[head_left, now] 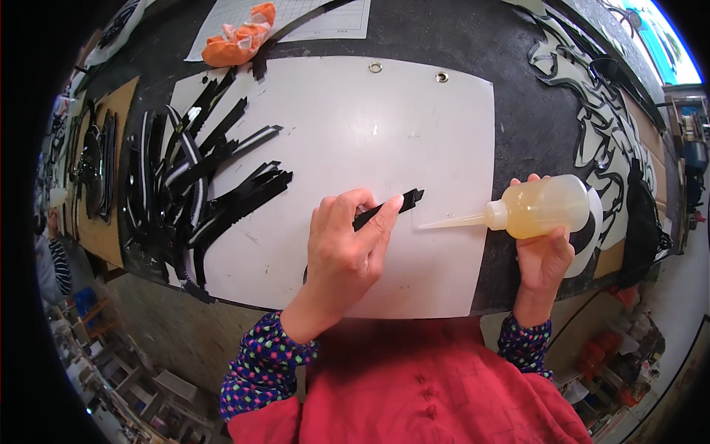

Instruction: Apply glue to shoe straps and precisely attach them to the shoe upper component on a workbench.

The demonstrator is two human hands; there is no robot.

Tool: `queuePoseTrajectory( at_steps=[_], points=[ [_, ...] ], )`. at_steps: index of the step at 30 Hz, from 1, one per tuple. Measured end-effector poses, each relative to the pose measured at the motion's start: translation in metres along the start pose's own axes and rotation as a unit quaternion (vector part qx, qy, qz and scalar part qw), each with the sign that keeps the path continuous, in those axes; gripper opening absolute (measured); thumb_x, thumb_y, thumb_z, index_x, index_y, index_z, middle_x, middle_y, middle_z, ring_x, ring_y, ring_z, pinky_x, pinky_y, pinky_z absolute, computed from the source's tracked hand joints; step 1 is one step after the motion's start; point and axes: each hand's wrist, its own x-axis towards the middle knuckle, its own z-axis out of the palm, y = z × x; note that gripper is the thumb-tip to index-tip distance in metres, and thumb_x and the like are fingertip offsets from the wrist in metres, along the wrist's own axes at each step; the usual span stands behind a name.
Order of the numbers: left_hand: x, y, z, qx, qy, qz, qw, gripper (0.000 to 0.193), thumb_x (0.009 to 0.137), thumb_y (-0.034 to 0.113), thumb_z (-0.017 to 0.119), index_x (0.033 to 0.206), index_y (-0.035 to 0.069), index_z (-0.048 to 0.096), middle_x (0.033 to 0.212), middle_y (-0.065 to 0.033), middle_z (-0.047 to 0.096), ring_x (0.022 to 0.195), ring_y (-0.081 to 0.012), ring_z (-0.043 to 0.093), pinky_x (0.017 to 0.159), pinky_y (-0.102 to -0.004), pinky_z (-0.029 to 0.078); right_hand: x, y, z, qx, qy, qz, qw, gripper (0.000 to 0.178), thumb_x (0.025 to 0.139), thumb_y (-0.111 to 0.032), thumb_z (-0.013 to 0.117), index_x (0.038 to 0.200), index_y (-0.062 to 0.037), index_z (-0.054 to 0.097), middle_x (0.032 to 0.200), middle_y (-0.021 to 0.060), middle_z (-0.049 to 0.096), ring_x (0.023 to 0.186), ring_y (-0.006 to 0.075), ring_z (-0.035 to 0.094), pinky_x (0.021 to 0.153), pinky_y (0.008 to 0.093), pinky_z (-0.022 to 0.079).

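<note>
My left hand (342, 248) pinches a black strip (412, 200) between thumb and fingers, its cut end pointing up and right over a white board (333, 133). Most of that strip is hidden behind the hand. Wrapped round a squeeze bottle (543, 207) of yellowish liquid is my right hand (543, 255). The bottle lies tilted on its side, and its long thin nozzle points left, a short way from the strip's end. To the left, a heap of black strips (244, 200), some with a pale stripe, overlaps the board.
An orange and white cloth bundle (240, 37) sits on a printed sheet (333, 21) at the back. Curved cut pieces (599, 126) with black edges pile up on the right. At far left, more black strips lie on a brown board (122, 170).
</note>
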Motion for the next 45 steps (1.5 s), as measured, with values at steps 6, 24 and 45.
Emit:
queuePoseTrajectory(
  at_steps=[6, 24, 45],
  points=[
    [-0.002, 0.000, 0.001, 0.001, 0.004, -0.002, 1.000, 0.032, 0.081, 0.002, 0.077, 0.113, 0.009, 0.076, 0.097, -0.0065, 0.057, 0.083, -0.0222, 0.052, 0.070, -0.0325, 0.046, 0.005, 0.003, -0.022, 0.118, -0.039, 0.013, 0.992, 0.085, 0.078, -0.023, 0.086, 0.147, -0.0042, 0.040, 0.148, 0.0150, 0.045, 0.144, 0.0427, 0.034, 0.119, 0.0585, 0.031],
    [0.218, -0.033, 0.006, -0.081, 0.057, -0.054, 0.994, 0.046, 0.083, 0.024, 0.079, 0.126, 0.010, 0.070, 0.096, -0.0100, 0.066, 0.082, -0.0156, 0.061, 0.076, -0.0278, 0.048, 0.008, -0.002, -0.038, 0.539, -0.122, -0.026, 0.833, 0.077, 0.085, -0.020, 0.080, 0.149, -0.0124, 0.039, 0.155, 0.0035, 0.039, 0.147, 0.0241, 0.031, 0.120, 0.0517, 0.029],
    [0.271, -0.166, 0.039, 0.212, 0.032, -0.093, 0.972, 0.024, 0.083, 0.021, 0.077, 0.089, 0.002, 0.064, 0.089, -0.0177, 0.068, 0.097, -0.0354, 0.064, 0.085, -0.0463, 0.049, 0.010, -0.006, -0.031, 0.594, -0.154, -0.010, 0.789, 0.072, 0.086, -0.022, 0.080, 0.147, -0.0134, 0.043, 0.154, 0.0040, 0.041, 0.145, 0.0217, 0.035, 0.121, 0.0496, 0.029]
  ],
)
